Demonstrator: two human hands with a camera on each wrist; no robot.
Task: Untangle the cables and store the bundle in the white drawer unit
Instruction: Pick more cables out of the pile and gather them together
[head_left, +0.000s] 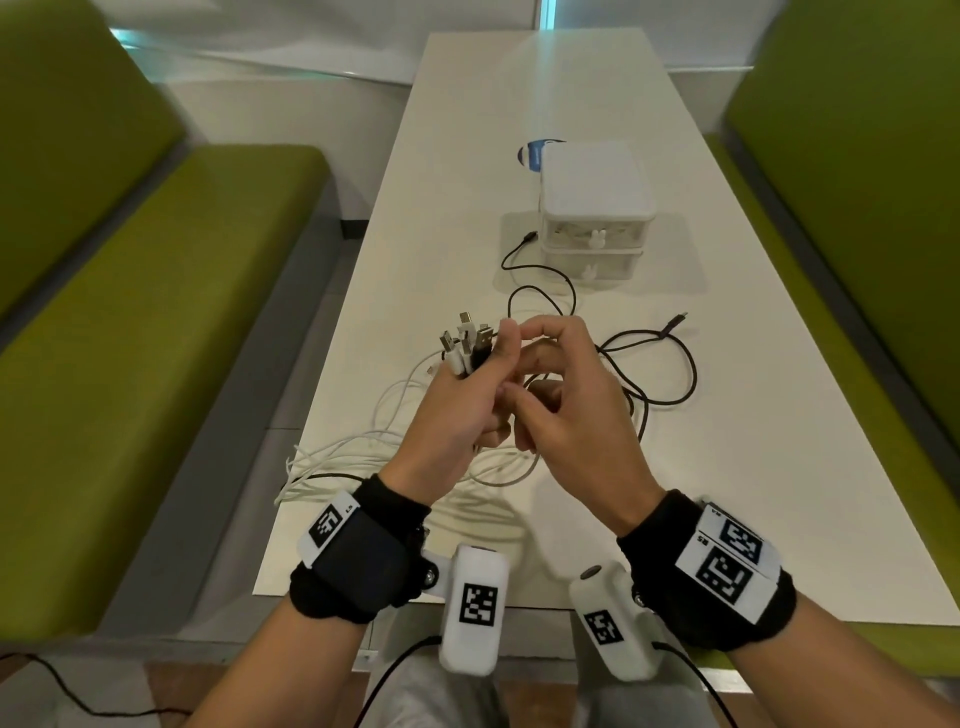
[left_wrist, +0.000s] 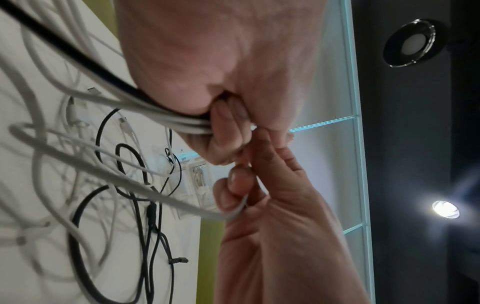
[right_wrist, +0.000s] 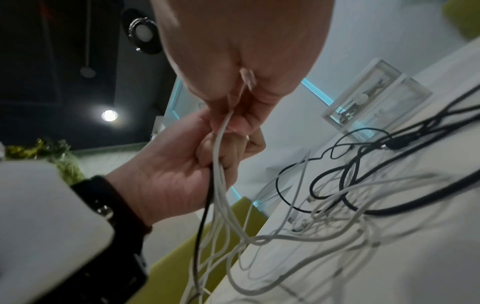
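My left hand (head_left: 467, 395) grips a bundle of white and black cables, their USB plugs (head_left: 467, 343) fanning out above the fist. The gripped strands (left_wrist: 166, 115) run out of the fist towards the table. My right hand (head_left: 556, 384) sits right against the left and pinches one white cable (right_wrist: 221, 131) between thumb and fingers. Loose white cables (head_left: 353, 457) trail over the table's left edge. Black cables (head_left: 670, 364) loop on the table to the right. The white drawer unit (head_left: 595, 208) stands further back, with both drawers pushed in.
The white table (head_left: 727, 467) runs away from me between two green benches (head_left: 156, 364). A thin black cable (head_left: 519, 254) lies against the drawer unit's left side. A blue round thing (head_left: 530, 156) peeks out behind the unit.
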